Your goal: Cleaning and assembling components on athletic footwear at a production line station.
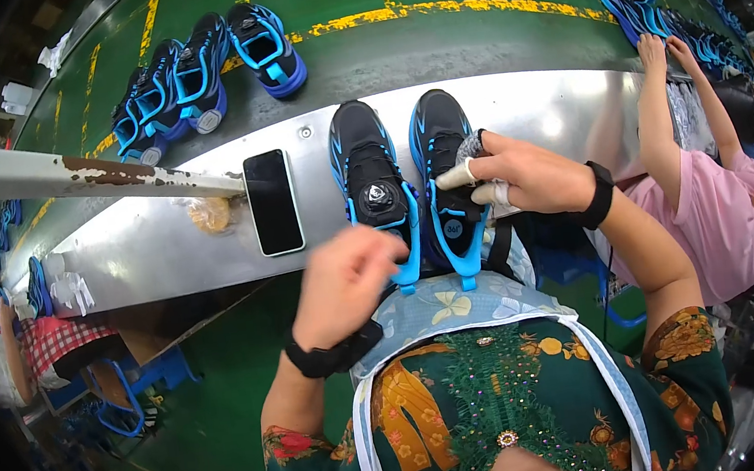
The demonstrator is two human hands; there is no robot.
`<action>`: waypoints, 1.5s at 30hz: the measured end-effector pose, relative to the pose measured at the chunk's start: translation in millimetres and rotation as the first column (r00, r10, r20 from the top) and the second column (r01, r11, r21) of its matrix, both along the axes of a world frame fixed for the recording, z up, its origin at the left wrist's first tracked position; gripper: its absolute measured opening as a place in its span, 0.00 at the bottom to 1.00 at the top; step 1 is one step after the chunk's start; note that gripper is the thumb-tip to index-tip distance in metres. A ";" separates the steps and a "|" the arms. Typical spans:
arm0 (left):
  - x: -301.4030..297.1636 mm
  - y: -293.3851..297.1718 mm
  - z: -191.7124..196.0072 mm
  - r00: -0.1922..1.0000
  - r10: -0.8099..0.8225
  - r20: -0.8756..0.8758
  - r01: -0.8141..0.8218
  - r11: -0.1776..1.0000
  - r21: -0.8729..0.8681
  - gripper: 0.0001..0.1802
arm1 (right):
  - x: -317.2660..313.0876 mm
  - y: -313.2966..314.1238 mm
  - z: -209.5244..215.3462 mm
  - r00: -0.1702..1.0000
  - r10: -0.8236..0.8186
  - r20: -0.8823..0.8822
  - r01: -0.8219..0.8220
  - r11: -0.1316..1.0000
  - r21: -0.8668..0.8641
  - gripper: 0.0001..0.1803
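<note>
Two black and blue sneakers stand side by side on the metal bench, toes pointing away from me. The left sneaker [359,144] has a round black dial [378,198] on its tongue. My left hand [344,276] hovers by that sneaker's collar, fingers curled and slightly blurred; whatever they may hold is hidden. Over the tongue and collar of the right sneaker [438,121], my right hand [519,173] grips with pale covers on some fingertips and a grey knit piece at one finger. Its fingers hide the middle of that shoe. Blue heel loops overhang the bench edge towards me.
A phone [272,203] lies on the bench [137,253] beside a peeling white metal post [100,174]. Several matching sneakers [200,69] line the green conveyor at far left. At right, a co-worker in a pink top [709,207] reaches towards more shoes [625,7].
</note>
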State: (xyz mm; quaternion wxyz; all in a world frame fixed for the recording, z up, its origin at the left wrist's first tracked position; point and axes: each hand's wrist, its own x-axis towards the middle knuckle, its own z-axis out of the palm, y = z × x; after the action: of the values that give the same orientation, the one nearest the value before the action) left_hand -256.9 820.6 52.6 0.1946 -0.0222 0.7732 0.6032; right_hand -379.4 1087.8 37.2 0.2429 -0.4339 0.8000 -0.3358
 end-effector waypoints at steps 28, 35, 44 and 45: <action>-42.4 13.6 -41.9 0.905 -0.185 -0.383 0.101 0.968 -0.229 0.25 | 30.1 9.6 -9.9 0.866 -0.451 -0.218 0.449 0.891 -0.058 0.15; -44.9 27.1 -33.6 0.942 -0.135 -0.307 0.050 0.962 -0.270 0.22 | 43.5 10.3 -17.3 0.797 -0.456 -0.396 0.466 0.881 -0.079 0.18; -49.0 30.8 -34.7 0.943 -0.139 -0.301 0.036 0.946 -0.322 0.23 | 42.3 13.5 -20.7 0.783 -0.461 -0.418 0.449 0.883 -0.133 0.18; -47.7 28.4 -37.1 0.940 -0.145 -0.309 0.057 0.959 -0.278 0.23 | 41.3 14.4 -17.3 0.786 -0.456 -0.416 0.448 0.885 -0.125 0.18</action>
State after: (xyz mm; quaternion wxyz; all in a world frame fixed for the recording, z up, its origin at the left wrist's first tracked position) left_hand -304.7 849.0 15.5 0.0904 0.0922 0.8683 0.4789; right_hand -338.1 1102.2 19.9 -0.0331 -0.2958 0.9106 -0.2866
